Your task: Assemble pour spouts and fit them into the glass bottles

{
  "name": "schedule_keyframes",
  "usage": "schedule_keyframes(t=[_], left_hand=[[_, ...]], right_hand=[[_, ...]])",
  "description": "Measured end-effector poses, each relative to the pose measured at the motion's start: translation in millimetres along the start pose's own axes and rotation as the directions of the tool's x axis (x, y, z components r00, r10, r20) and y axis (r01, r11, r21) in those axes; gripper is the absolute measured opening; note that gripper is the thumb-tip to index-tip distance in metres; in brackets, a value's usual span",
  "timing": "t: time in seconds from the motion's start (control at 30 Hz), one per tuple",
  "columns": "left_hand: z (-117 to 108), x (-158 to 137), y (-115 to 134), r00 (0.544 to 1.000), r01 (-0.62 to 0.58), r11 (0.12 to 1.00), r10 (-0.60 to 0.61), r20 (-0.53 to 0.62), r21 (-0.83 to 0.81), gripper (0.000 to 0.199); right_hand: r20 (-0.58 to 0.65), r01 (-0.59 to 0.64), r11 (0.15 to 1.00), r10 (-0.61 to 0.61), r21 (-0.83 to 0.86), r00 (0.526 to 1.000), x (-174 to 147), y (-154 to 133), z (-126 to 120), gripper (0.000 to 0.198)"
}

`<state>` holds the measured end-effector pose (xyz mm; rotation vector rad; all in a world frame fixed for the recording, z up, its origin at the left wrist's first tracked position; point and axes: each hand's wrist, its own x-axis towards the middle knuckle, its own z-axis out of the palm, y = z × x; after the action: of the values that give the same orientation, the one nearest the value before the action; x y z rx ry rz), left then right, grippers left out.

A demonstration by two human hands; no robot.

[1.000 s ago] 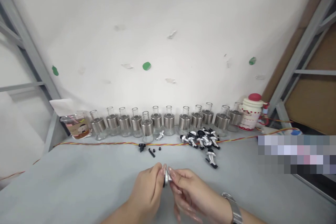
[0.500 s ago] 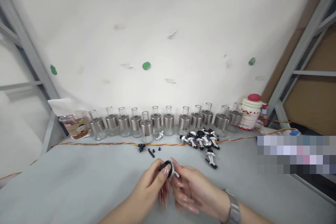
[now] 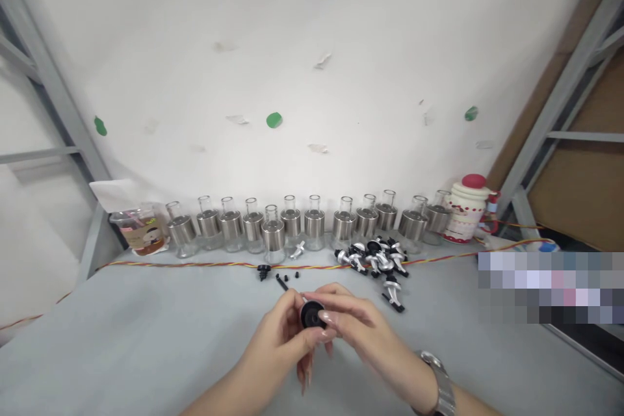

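Pourer now black-side toward camera

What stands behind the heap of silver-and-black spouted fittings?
Behind the heap stand clear glass bottles with silver metal collars; the heap covers some lower parts, so those cannot be seen.

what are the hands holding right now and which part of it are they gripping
The left hand and right hand hold a black-and-silver bottle pourer by the edge of its round disc; the rest is mostly hidden.
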<state>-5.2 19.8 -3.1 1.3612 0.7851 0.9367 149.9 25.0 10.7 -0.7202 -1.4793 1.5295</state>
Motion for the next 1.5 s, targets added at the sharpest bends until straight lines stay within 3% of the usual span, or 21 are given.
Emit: schedule_keyframes(t=[0.17, 0.47, 0.67, 0.93, 1.17, 1.3, 1.4, 1.5], left_hand=[[2, -6, 10, 0.999, -0.002, 0.999, 0.004, 0.05, -0.043, 0.025], [4, -3, 12, 0.998, 0.059, 0.998, -0.059, 0.004, -0.019, 0.025], [4, -4, 13, 0.999, 0.008, 0.999, -0.01, -0.039, -0.048, 0.025], [5, -5, 0, 0.999, 0.012, 1.0, -0.012, -0.036, 0.014, 0.026], [1, -3, 1, 1.0, 0.016, 0.979, -0.013, -0.019, 0.201, 0.025], [0, -4, 7, 0.999, -0.001, 0.948, 0.013, -0.033, 0.319, 0.026], [-3, -6, 13, 0.999, -0.03, 0.86, 0.04, -0.009, 0.51, 0.025], [-7, -7, 21, 0.994, -0.107, 0.732, 0.083, 0.067, 0.673, 0.022]], right_hand=[[0.005, 0.039, 0.998, -0.039, 0.045, 0.999, 0, 2, -3, 0.024], [0.012, 0.072, 0.992, -0.072, -0.104, 0.997, -2, -2, -1, 0.028], [0.042, 0.094, 0.996, -0.094, 0.002, 0.995, -2, 4, 1, 0.032], [-0.05, 0.081, 0.994, -0.085, -0.071, 0.995, -2, 18, 6, 0.032], [-0.054, 0.147, 0.945, -0.169, -0.291, 0.984, -5, 7, 8, 0.025], [-0.12, 0.039, 0.933, -0.087, -0.357, 0.989, -5, 12, 6, 0.035], [-0.168, -0.05, 0.919, -0.017, -0.391, 0.986, -5, 15, 3, 0.037], [-0.094, -0.075, 0.876, 0.034, -0.477, 0.995, -5, 12, 0, 0.027]])
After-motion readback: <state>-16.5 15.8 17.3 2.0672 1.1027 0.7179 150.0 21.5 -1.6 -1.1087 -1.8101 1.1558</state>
